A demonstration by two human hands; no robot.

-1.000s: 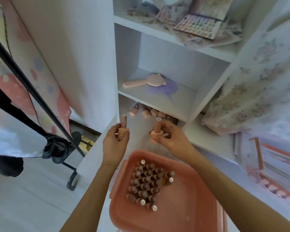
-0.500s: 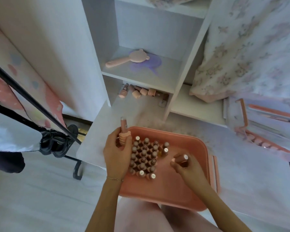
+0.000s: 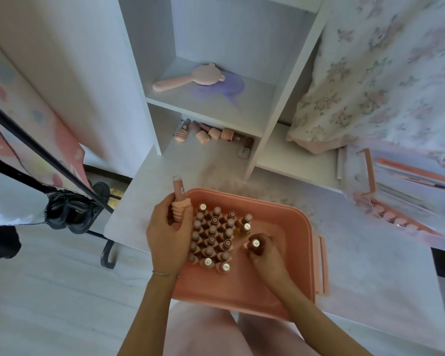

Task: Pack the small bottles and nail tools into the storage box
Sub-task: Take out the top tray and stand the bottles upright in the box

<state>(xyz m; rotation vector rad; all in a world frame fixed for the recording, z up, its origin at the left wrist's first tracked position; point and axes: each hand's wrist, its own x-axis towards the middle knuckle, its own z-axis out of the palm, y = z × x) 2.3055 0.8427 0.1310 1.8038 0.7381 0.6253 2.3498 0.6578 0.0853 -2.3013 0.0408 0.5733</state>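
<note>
Two bare hands work over a pink plastic box (image 3: pixel 280 283) with rounded corners, set on a pale desk (image 3: pixel 370 265). Right hand (image 3: pixel 263 258), inside the box, pinches one small bottle (image 3: pixel 256 245) upright by its round white-topped cap, just right of the cluster. Left hand (image 3: pixel 168 240), at the box's left rim, grips a ribbed peach-coloured tool (image 3: pixel 180 202) whose slim cylindrical stem points up past the rim. Upright bottles (image 3: pixel 213 237), dark-bodied with circular caps, stand packed in tight rows on the box floor, touching one another. More ribbed peach tools (image 3: pixel 206 132) lie on their sides in the low white cubby behind the desk. On the shelf above lies a smooth pink bear-eared mirror (image 3: pixel 190 79), partly over a lilac one (image 3: pixel 226 89). Floral fabric (image 3: pixel 383 73) hangs at right.
</note>
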